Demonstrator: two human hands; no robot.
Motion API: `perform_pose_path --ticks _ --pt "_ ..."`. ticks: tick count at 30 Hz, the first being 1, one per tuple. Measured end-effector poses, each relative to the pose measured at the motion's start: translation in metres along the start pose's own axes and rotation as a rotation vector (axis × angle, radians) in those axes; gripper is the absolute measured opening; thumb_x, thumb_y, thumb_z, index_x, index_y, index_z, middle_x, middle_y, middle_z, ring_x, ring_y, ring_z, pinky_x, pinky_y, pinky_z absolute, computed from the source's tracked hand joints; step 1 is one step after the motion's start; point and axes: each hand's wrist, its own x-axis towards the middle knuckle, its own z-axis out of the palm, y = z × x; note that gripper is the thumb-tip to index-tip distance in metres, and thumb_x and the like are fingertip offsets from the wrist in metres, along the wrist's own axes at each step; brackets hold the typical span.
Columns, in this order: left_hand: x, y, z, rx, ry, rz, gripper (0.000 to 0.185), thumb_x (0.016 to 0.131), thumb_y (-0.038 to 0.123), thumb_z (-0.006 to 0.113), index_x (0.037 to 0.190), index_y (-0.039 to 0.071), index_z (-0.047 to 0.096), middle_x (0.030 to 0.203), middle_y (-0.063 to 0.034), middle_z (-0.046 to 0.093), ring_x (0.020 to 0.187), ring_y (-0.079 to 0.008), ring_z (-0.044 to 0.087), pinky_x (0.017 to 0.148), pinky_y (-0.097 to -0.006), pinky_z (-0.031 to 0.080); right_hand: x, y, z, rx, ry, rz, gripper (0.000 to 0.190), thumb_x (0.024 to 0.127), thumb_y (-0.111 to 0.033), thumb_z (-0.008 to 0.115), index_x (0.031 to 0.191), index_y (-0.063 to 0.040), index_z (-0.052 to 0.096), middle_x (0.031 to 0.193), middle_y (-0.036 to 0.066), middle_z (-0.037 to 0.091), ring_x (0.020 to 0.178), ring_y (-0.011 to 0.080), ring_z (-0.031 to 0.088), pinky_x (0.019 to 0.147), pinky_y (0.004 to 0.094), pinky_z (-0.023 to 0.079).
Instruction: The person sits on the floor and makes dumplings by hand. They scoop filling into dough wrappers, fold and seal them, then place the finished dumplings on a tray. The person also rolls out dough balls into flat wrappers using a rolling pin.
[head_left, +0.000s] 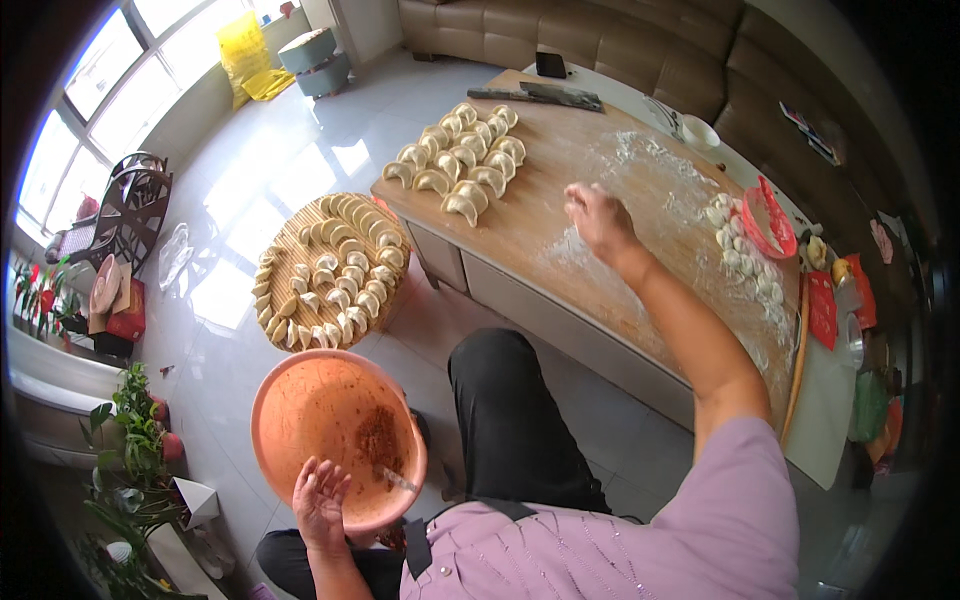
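My left hand (321, 504) is at the near edge of a large orange plastic basin (315, 412), palm up with the fingers apart, holding nothing. Inside the basin a patch of dark reddish filling (381, 435) clings to the right side, beside a spoon-like utensil (399, 478). My right hand (600, 221) is over the wooden board (555, 154), fingers bent, near a patch of flour (566, 247); whether anything is inside its fingers is hidden. Several folded dumplings (465, 150) stand in rows on the board's far left. More dumplings (346, 285) fill a round woven tray (289, 251).
At the board's right lie small dough pieces (739, 240), a red plastic bowl (769, 221) and a rolling pin (799, 360). A cleaver (562, 96) rests on the far edge, near a white bowl (700, 132). A brown sofa (600, 37) stands behind; potted plants (135, 420) are at left.
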Motion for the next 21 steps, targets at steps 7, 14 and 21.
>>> perform_pose_path --ticks 7,14,21 --pt "0.015 -0.02 0.006 0.05 -0.1 0.149 0.042 0.098 0.015 0.058 0.138 0.002 0.051 0.117 -0.0126 0.067 0.102 -0.0244 0.069 0.09 -0.0412 0.058 -0.115 0.002 -0.019 -0.244 0.047 -0.304 0.034 0.086 -0.01 0.065 0.12 -0.009 0.064 0.123 0.013 0.059 0.117 0.0338 0.053 0.104 0.0433 0.042" --pt "0.064 -0.04 0.035 0.0 -0.113 0.082 0.05 0.098 0.019 0.054 0.143 -0.002 0.045 0.126 -0.0135 0.061 0.096 -0.019 0.063 0.074 -0.0293 0.053 -0.125 0.034 -0.036 -0.43 -0.133 -0.237 0.038 0.098 -0.012 0.047 0.133 -0.003 0.057 0.135 0.014 0.053 0.13 0.0296 0.046 0.112 0.0399 0.035" --pt "0.022 -0.03 0.022 0.043 0.096 0.089 0.059 0.095 0.025 0.058 0.143 -0.006 0.042 0.122 -0.0179 0.062 0.09 -0.0201 0.063 0.065 -0.0277 0.051 -0.13 0.037 -0.017 -0.365 -0.156 -0.226 0.035 0.098 -0.009 0.044 0.129 0.002 0.055 0.136 0.019 0.05 0.13 0.0316 0.046 0.112 0.0412 0.036"
